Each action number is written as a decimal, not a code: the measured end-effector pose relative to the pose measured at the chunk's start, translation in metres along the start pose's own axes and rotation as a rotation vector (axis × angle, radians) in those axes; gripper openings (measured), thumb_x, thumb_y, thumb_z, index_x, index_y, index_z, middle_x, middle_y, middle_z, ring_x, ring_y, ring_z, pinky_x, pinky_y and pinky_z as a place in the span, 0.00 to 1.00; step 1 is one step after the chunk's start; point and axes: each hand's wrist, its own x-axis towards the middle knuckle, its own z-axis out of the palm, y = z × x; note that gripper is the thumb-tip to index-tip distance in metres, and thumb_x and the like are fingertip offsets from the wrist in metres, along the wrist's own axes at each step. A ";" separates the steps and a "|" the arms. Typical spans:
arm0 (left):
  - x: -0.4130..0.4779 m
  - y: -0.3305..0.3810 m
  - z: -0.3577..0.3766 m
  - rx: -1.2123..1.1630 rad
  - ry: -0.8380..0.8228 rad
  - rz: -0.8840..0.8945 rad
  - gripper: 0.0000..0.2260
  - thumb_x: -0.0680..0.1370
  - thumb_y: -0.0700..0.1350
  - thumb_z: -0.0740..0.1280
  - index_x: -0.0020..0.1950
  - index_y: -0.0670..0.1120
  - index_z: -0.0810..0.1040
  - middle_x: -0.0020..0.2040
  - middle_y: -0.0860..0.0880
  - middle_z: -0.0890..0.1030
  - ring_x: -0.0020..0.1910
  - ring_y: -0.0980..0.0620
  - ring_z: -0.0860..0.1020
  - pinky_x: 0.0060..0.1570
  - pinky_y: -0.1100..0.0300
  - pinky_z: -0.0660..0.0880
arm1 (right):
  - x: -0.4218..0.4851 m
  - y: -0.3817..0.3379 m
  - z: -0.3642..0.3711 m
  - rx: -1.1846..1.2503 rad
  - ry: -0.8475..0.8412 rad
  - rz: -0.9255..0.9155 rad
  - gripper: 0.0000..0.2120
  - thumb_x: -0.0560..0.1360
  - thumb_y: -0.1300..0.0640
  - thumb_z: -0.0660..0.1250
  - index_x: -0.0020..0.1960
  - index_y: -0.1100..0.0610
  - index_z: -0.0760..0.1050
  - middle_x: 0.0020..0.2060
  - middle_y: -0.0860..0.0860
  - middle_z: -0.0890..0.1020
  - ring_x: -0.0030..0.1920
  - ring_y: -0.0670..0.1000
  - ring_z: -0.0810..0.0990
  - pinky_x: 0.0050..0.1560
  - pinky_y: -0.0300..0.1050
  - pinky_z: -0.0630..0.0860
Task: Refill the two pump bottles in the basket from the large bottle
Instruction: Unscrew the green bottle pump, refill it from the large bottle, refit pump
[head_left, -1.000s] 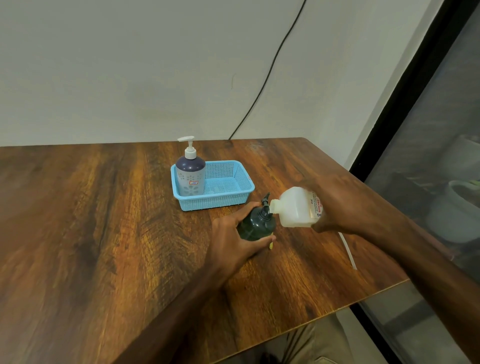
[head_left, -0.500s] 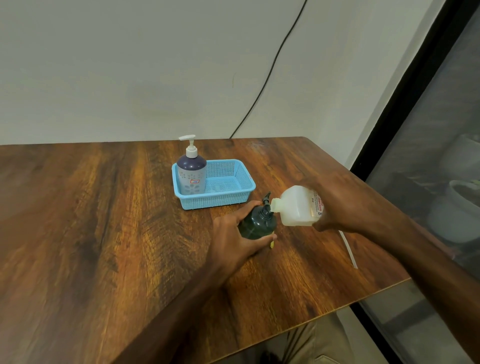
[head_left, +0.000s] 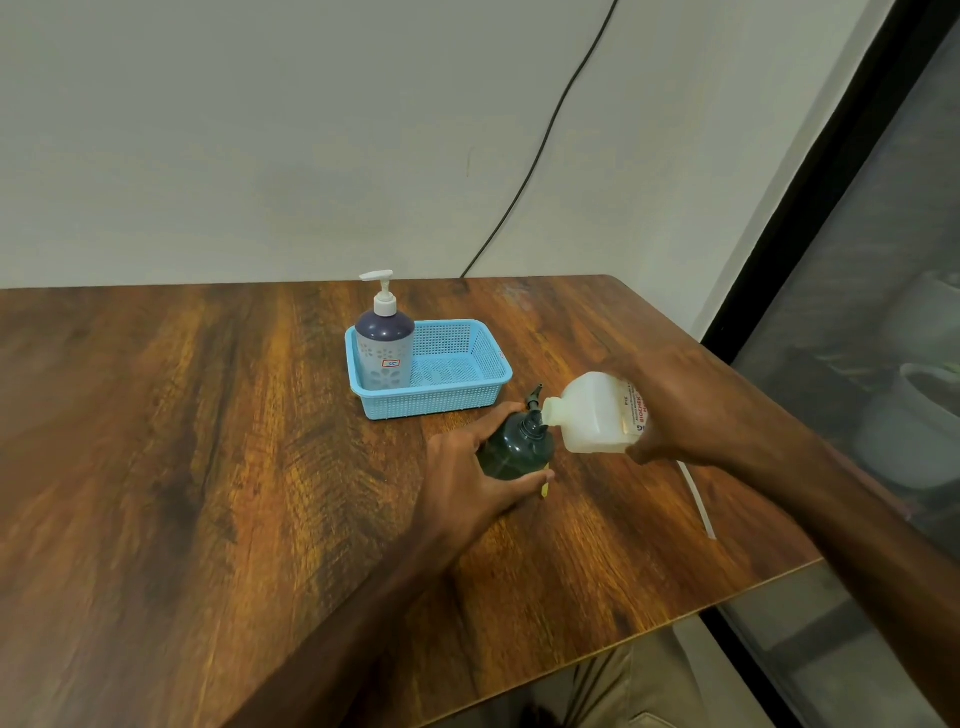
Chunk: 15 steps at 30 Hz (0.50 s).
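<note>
A dark green bottle (head_left: 514, 447) stands on the wooden table (head_left: 208, 467) just in front of the blue basket (head_left: 457, 395). My left hand (head_left: 467, 483) wraps around its body. My right hand (head_left: 680, 415) holds the large translucent white bottle (head_left: 592, 415) tipped sideways, its open mouth at the green bottle's neck. A black pump piece (head_left: 533, 396) shows behind the neck. A purple pump bottle (head_left: 385, 353) with a white pump stands upright in the basket's left end.
A thin white tube (head_left: 698, 499) lies on the table to the right, under my right forearm. A small yellow item (head_left: 544, 488) sits by my left fingertips. The table's right edge and front corner are close. A black cable (head_left: 524, 182) hangs down the wall.
Almost nothing differs: both hands keep the same hold and the large bottle stays tipped at the green bottle's neck. The view has shifted slightly.
</note>
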 end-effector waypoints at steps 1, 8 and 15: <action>0.000 0.000 0.000 -0.003 0.002 0.001 0.34 0.66 0.53 0.82 0.67 0.63 0.70 0.59 0.68 0.76 0.56 0.75 0.74 0.60 0.74 0.72 | 0.000 0.000 0.000 -0.002 0.001 -0.001 0.42 0.66 0.51 0.78 0.75 0.49 0.61 0.69 0.48 0.70 0.68 0.49 0.67 0.65 0.40 0.64; -0.001 0.000 -0.001 -0.009 0.012 0.012 0.33 0.66 0.53 0.83 0.67 0.62 0.71 0.57 0.69 0.76 0.57 0.75 0.75 0.60 0.74 0.72 | 0.001 -0.002 -0.003 -0.008 -0.001 -0.007 0.41 0.67 0.51 0.78 0.75 0.50 0.62 0.69 0.50 0.70 0.68 0.50 0.69 0.66 0.42 0.66; -0.001 0.000 0.000 -0.013 0.009 0.016 0.34 0.66 0.52 0.83 0.69 0.61 0.71 0.61 0.65 0.77 0.62 0.63 0.78 0.63 0.68 0.75 | 0.000 -0.004 -0.004 -0.040 0.012 -0.018 0.41 0.67 0.50 0.78 0.74 0.50 0.63 0.68 0.49 0.71 0.67 0.50 0.69 0.65 0.43 0.67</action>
